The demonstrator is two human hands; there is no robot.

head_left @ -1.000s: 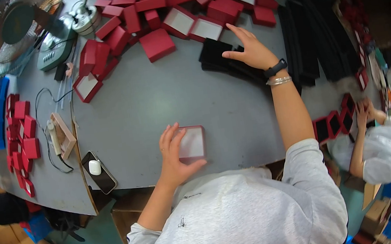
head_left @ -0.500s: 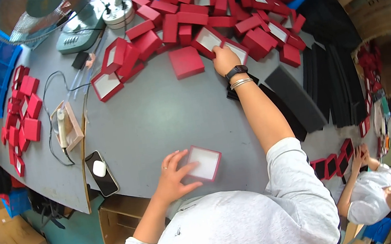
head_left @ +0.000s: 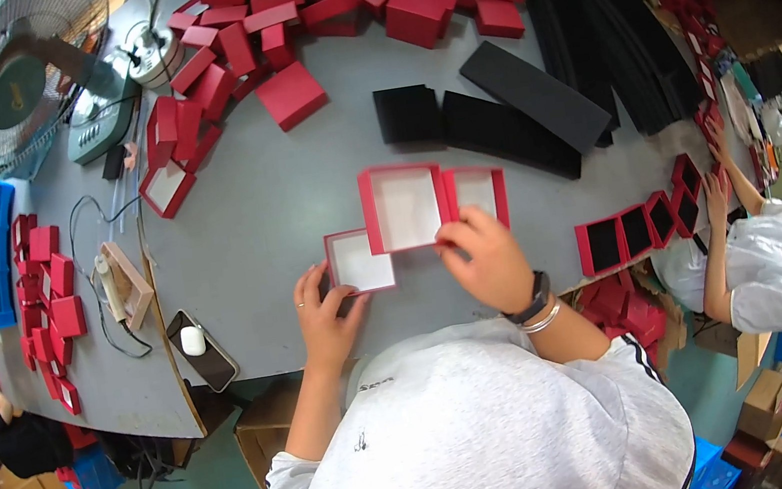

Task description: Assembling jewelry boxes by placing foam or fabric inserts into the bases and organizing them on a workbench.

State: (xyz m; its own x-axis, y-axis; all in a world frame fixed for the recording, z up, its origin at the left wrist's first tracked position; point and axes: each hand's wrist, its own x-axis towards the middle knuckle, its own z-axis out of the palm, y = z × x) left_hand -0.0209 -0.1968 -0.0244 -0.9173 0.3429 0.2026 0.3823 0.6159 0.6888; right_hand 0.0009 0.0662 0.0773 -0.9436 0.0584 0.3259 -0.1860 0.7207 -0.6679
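Observation:
My right hand [head_left: 487,265] pinches two open red boxes with white insides, a larger box [head_left: 403,204] and a narrower-looking box [head_left: 477,189] beside it. Its fingers close at their near edges, where the two meet. The larger one overlaps the upper right corner of a third open red box [head_left: 360,261], also white inside. At that third box's near left corner is my left hand [head_left: 326,315], with thumb and fingers closed on its edges. Beyond them, a red box [head_left: 291,95] lies white side hidden on the grey table [head_left: 245,216].
A heap of red boxes [head_left: 276,19] covers the back. Black foam strips [head_left: 531,97] lie at the right, near a row of black-filled red boxes [head_left: 618,239] and a co-worker [head_left: 767,259]. At left are a phone [head_left: 202,349], a glue gun [head_left: 108,287] and a fan [head_left: 19,88].
My right hand has come back from the heap toward me, bringing two red boxes beside the third. My left fingers have closed on that third box. The whole view has shifted.

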